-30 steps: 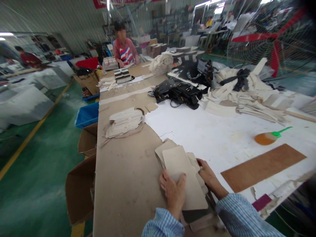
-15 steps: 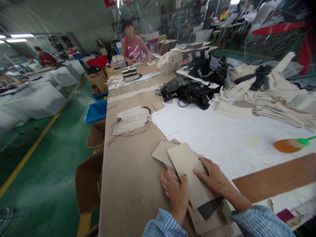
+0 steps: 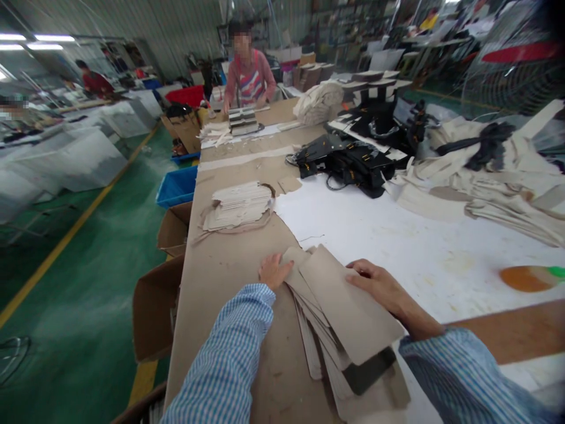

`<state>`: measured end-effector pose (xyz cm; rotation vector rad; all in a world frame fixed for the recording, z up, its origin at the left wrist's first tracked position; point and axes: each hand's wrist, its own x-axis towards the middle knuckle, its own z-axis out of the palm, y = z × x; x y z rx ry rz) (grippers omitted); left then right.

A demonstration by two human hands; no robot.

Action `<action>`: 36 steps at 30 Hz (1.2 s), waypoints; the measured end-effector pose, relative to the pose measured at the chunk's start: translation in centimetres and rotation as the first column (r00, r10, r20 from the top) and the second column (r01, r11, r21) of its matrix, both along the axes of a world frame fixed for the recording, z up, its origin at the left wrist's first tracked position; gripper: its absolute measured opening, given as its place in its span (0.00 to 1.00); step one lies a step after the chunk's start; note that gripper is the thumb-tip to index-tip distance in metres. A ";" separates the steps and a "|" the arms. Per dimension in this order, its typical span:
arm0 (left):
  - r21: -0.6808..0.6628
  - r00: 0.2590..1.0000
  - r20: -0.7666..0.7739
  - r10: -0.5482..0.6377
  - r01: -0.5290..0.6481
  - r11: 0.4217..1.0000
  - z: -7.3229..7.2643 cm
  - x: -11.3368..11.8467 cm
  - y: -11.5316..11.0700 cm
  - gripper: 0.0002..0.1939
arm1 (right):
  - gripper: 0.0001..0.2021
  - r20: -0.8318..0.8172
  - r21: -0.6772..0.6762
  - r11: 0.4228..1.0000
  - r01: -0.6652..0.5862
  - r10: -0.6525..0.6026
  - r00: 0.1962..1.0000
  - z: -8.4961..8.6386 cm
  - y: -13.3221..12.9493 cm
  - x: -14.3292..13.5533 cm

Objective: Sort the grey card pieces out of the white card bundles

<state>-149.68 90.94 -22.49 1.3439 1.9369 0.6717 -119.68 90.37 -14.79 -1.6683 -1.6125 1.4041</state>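
Observation:
Several flat beige panels with rounded corners (image 3: 348, 306) lie fanned out in an overlapping pile near the table's front. A dark grey panel (image 3: 371, 371) shows from under the top one. My left hand (image 3: 274, 271) is at the pile's far left corner, fingers apart, its thumb by the edge of a panel. On the other side, my right hand (image 3: 375, 285) has its thumb on the top panel and its fingers curled at the right edge, pinching it; how many panels are in that grip is hidden.
A stack of pale cut pieces (image 3: 241, 206) lies farther up the table. Black bags (image 3: 344, 162) and cream strips (image 3: 498, 194) are beyond. An orange bottle (image 3: 525, 278) lies right. Cardboard boxes (image 3: 154, 306) line the left edge. A person (image 3: 251, 76) stands at the far end.
My left hand has moved from the pile's near left side to its far left corner and opened. The panels are more fanned out. My right hand has curled at the edge. The view has shifted slightly.

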 end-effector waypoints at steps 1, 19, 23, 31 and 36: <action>0.009 1.000 0.016 -0.009 0.009 1.000 -0.1 0.2 -0.3 0.27 | 0.14 -0.018 -0.018 1.000 -0.018 0.018 1.000 -0.3 1.1 -0.6; 0.237 0.920 0.288 0.268 -0.339 0.911 1.6 1.6 -4.9 0.29 | 0.23 -0.029 0.130 0.984 -0.125 0.130 0.991 -1.6 1.2 -5.5; 0.251 0.905 0.323 0.277 -0.364 0.897 3.4 2.1 -3.5 0.28 | 0.20 0.071 0.146 0.985 -0.090 0.081 0.994 0.3 1.1 -5.8; 0.237 0.867 0.462 0.188 -0.325 0.916 5.8 1.5 -7.8 0.33 | 0.24 -0.100 -0.125 0.992 0.020 -0.032 0.995 2.3 -4.8 -3.6; 0.029 0.944 -0.126 0.305 -0.304 0.952 0.0 1.2 -15.0 0.39 | 0.29 0.216 0.164 0.979 0.125 -0.159 0.963 -4.5 -11.7 -1.5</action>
